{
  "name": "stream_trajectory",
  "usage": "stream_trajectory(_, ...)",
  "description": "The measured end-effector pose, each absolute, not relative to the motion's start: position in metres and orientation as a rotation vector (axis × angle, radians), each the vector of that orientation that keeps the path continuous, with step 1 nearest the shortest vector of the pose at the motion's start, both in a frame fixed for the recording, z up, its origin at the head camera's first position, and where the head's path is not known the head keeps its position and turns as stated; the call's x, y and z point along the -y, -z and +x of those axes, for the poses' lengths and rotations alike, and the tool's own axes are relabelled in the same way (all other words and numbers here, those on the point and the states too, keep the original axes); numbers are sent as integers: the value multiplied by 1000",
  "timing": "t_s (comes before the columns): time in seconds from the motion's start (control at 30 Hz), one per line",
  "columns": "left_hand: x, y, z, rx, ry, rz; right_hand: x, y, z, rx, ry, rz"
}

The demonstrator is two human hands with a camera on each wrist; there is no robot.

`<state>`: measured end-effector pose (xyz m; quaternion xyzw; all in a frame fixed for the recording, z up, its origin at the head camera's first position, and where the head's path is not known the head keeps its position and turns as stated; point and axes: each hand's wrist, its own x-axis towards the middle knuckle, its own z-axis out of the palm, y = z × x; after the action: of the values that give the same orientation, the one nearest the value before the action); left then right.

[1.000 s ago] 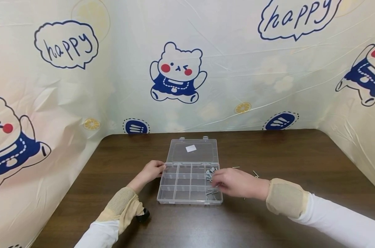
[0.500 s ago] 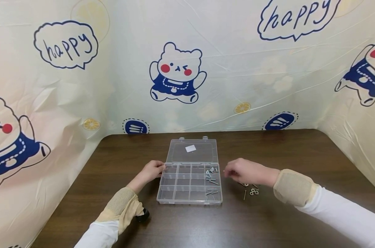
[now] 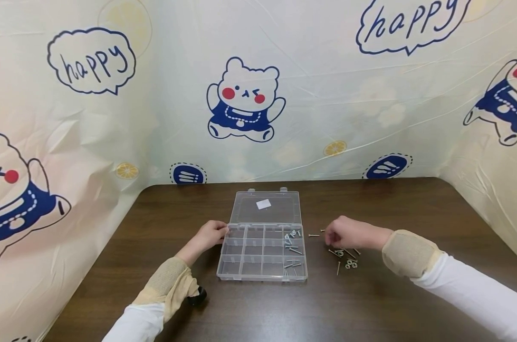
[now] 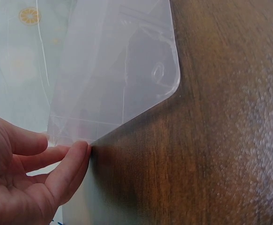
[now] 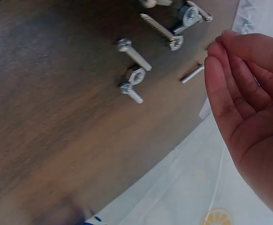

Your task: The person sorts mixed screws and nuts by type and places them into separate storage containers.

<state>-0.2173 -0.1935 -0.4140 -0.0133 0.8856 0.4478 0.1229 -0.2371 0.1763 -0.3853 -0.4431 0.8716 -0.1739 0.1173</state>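
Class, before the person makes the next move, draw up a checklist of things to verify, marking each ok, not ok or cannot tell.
1. Lid folded back, leaving the box open: ok.
2. Left hand holding the box at its far left corner: ok.
3. Right hand near the loose screws: ok.
4. Right hand's fingers free for a pick: cannot tell; their tips meet the thumb, hiding anything between.
5. All hardware inside the box: not ok; screws and nuts lie on the table.
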Motion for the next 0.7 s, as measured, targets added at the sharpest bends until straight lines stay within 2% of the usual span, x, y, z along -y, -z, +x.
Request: stream_trajectory(0.7, 193, 413, -216, -2586, -1308, -25, -178, 405, -236, -2595, 446, -1278)
